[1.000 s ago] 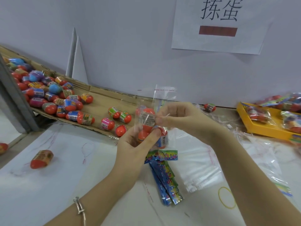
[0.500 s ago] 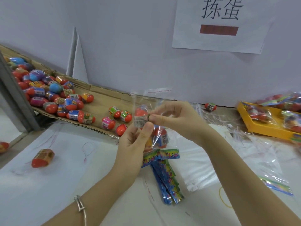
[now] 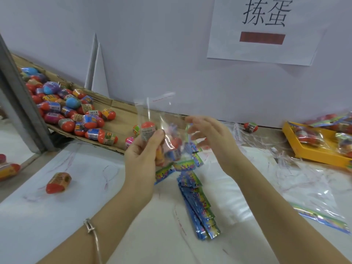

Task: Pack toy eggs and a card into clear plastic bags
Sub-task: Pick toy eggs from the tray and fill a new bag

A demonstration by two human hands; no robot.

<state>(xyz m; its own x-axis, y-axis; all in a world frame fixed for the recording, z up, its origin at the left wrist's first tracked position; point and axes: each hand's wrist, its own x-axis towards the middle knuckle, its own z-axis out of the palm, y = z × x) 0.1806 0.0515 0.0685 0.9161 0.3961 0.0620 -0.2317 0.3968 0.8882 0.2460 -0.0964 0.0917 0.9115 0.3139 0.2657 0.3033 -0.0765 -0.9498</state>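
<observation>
My left hand point(image 3: 142, 159) grips a clear plastic bag point(image 3: 152, 111) upright above the table, thumb over a red toy egg point(image 3: 147, 130) inside it. More eggs and a colourful card point(image 3: 182, 164) show through the bag's lower part. My right hand point(image 3: 207, 138) hovers just right of the bag with fingers spread and relaxed, holding nothing. A stack of blue-green cards point(image 3: 198, 206) lies on the table under my hands. Loose toy eggs point(image 3: 72, 115) fill a cardboard tray point(image 3: 118, 111) at the left.
A yellow tray point(image 3: 312, 155) with filled bags stands at the right. Empty clear bags point(image 3: 297, 180) lie spread across the right side. Single eggs lie on the table point(image 3: 59, 182) and by the wall point(image 3: 251, 127). A white wall with a paper sign point(image 3: 264, 29) closes the back.
My right hand has let go of the bag's top and moved away to the right, fingers opening. My left hand keeps hold of the bag with the eggs.
</observation>
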